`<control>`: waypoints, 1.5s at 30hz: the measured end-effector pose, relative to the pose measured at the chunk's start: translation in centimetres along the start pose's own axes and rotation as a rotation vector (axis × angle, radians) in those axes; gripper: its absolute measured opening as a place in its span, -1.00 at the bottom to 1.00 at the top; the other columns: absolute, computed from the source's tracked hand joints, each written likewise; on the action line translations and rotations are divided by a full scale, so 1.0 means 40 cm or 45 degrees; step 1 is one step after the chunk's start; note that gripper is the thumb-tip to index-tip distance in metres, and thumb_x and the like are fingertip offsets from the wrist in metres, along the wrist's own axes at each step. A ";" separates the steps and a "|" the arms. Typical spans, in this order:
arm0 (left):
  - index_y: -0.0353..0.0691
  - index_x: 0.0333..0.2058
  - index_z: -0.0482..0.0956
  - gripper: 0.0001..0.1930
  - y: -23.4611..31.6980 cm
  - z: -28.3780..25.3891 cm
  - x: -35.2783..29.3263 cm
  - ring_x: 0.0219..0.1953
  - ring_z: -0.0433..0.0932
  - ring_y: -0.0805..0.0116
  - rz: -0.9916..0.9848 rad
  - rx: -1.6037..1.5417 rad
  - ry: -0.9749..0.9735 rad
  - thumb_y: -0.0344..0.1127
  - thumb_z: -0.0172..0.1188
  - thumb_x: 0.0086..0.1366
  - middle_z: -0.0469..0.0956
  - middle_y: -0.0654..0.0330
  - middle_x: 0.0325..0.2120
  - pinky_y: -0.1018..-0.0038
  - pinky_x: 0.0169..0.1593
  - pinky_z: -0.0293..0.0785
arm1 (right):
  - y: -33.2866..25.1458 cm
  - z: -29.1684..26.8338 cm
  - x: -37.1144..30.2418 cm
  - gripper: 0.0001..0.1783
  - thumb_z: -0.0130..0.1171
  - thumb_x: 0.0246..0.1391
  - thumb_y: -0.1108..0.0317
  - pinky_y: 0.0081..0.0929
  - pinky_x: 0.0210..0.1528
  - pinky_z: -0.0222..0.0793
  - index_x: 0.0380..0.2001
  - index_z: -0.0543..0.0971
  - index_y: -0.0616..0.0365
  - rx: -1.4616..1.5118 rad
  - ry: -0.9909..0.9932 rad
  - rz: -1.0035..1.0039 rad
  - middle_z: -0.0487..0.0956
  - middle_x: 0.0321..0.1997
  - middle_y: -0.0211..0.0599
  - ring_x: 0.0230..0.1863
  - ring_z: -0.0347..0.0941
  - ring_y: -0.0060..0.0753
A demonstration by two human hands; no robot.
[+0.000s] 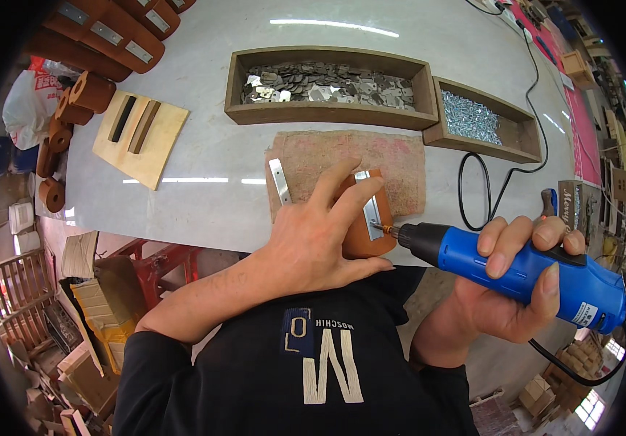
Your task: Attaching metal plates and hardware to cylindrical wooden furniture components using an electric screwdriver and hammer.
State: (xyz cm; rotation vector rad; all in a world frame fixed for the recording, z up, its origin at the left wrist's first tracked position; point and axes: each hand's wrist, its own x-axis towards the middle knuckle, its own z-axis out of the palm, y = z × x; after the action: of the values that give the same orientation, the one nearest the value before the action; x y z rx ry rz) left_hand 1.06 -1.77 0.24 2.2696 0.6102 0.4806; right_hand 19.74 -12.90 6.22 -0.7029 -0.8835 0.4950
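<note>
My left hand (320, 232) is wrapped over a brown rounded block (362, 236), holding it at the table's near edge on a worn cloth (393, 163). A silvery metal strip (372, 207) lies along the block's upper face. In my right hand (516, 269) is a blue electric screwdriver (465, 254), its cord trailing from the back end. The driver's bit meets the near end of the strip; whether a screw sits under the tip is too small to tell. Beside my left hand, a loose metal strip with holes (279, 182) rests partly on the cloth.
A wooden tray of flat metal pieces (237, 109) stands beyond the cloth, adjoining a smaller wooden tray of screws (527, 145). At the left lies a board (155, 156) bearing two dark bars. Brown blocks with metal plates (120, 36) are stacked far left. A black cord (498, 200) loops at the right.
</note>
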 end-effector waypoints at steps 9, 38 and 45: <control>-0.29 0.33 0.12 0.18 0.017 0.005 0.005 -0.08 0.60 -0.02 -0.159 0.108 -0.073 0.07 0.58 -0.19 0.33 -0.03 0.16 0.21 -0.18 0.61 | 0.007 0.023 -0.014 -0.56 0.03 0.19 0.36 -0.21 -0.32 0.44 0.13 0.27 0.12 -0.103 -0.022 -0.034 0.44 -0.04 -0.15 -0.48 0.46 -0.34; -0.25 0.22 0.31 0.04 0.008 0.020 0.012 -0.21 0.65 0.09 -0.081 0.112 0.012 -0.02 0.60 -0.26 0.39 0.03 0.10 0.31 -0.26 0.63 | -0.002 0.072 -0.045 -0.65 0.10 0.26 0.33 -0.28 -0.45 0.50 0.00 0.22 0.10 -0.337 -0.185 -0.127 0.41 -0.19 -0.23 -0.50 0.49 -0.29; -0.25 0.23 0.31 0.05 0.011 0.027 0.014 -0.24 0.65 0.09 -0.090 0.124 0.023 -0.02 0.60 -0.27 0.38 0.03 0.10 0.31 -0.28 0.62 | 0.003 0.067 -0.040 -0.65 0.04 0.29 0.34 -0.29 -0.45 0.48 0.04 0.20 0.15 -0.345 -0.154 -0.143 0.41 -0.20 -0.21 -0.50 0.47 -0.31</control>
State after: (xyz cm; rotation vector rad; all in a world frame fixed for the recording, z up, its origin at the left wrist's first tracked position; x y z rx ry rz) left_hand 2.20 -2.33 -0.05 2.3286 0.7349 0.4458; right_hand 16.61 -12.95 6.47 -0.8707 -1.1106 0.3226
